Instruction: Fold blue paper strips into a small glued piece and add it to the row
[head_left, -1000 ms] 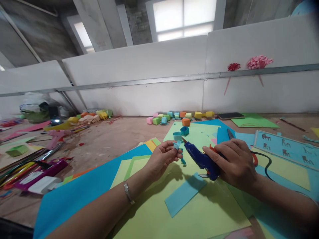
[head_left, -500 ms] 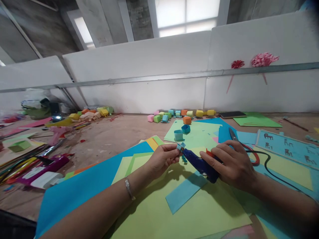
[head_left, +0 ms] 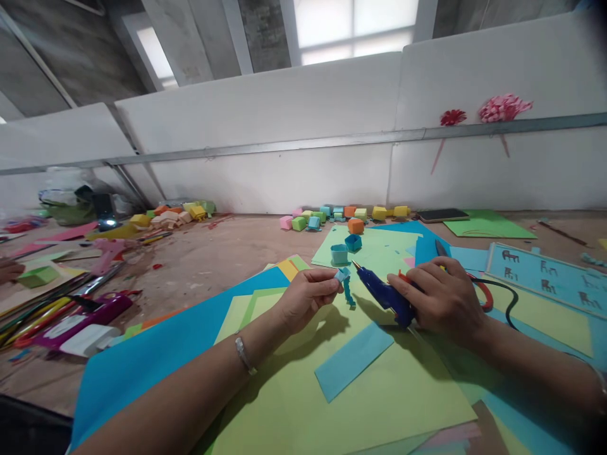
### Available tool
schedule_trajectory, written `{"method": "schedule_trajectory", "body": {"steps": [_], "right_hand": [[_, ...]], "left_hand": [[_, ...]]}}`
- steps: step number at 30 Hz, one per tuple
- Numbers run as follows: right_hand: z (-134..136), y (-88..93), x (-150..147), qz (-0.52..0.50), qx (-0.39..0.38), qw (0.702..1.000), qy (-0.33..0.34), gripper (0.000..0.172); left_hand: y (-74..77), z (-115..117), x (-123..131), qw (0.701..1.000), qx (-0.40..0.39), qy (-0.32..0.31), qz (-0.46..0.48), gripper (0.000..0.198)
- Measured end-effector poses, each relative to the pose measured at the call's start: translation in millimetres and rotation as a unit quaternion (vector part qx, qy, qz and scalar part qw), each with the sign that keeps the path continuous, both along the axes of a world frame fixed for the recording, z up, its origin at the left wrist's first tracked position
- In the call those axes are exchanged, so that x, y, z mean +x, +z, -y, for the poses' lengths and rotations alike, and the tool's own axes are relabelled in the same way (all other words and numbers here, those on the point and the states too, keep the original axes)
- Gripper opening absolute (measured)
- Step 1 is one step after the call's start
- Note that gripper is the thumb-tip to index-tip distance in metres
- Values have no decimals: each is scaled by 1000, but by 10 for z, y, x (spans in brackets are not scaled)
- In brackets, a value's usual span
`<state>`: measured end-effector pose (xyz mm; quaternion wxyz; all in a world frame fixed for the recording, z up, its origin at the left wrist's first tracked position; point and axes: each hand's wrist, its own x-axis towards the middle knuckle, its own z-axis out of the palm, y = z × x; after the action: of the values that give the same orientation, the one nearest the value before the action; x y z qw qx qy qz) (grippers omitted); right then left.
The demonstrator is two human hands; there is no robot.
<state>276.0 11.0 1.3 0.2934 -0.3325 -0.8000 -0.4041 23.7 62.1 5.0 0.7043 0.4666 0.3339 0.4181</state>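
Between the thumb and fingers of my left hand (head_left: pixel 303 300) is a small light-blue folded paper piece (head_left: pixel 342 274). My right hand (head_left: pixel 446 303) is wrapped round a dark blue glue gun (head_left: pixel 383 289), its nozzle pointing up and left, a short gap from the paper piece. Just below the pinched piece shows a narrow teal paper strip (head_left: pixel 349 296); whether it joins that piece I cannot tell. A flat light-blue paper strip (head_left: pixel 355 361) lies under the hands on pale yellow-green sheets (head_left: pixel 360 420). Two small open blue paper boxes (head_left: pixel 339 254) stand beyond the nozzle.
Small coloured paper cubes (head_left: pixel 313 223) line the wall. Scissors (head_left: pixel 442 248) and a black cord (head_left: pixel 509 309) lie by my right hand, near a sheet of chair drawings (head_left: pixel 545 278). A pink glue gun (head_left: pixel 107 253) and purple tool (head_left: pixel 90 325) sit left. Another person's hand (head_left: pixel 8 270) shows far left.
The glue gun's nozzle has drawn back from the paper piece, slightly up and to the right. My left hand keeps its pinch. Another person's hand has appeared at the far left edge.
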Motion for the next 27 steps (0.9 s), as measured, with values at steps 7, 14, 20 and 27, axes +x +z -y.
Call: {"method": "schedule_trajectory", "body": {"steps": [7, 14, 20, 27], "right_hand": [[-72, -82, 68, -63, -36, 997, -41, 19], [-36, -79, 31, -64, -33, 997, -24, 19], [-45, -106, 54, -69, -43, 996, -28, 19], [-83, -145, 15, -79, -45, 995, -36, 17]], "left_hand": [[-37, 8, 18, 999, -17, -26, -14, 24], [-37, 29, 30, 998, -2, -18, -56, 32], [-37, 48, 35, 995, 45, -1, -88, 32], [-46, 55, 63, 995, 20, 6, -98, 34]]}}
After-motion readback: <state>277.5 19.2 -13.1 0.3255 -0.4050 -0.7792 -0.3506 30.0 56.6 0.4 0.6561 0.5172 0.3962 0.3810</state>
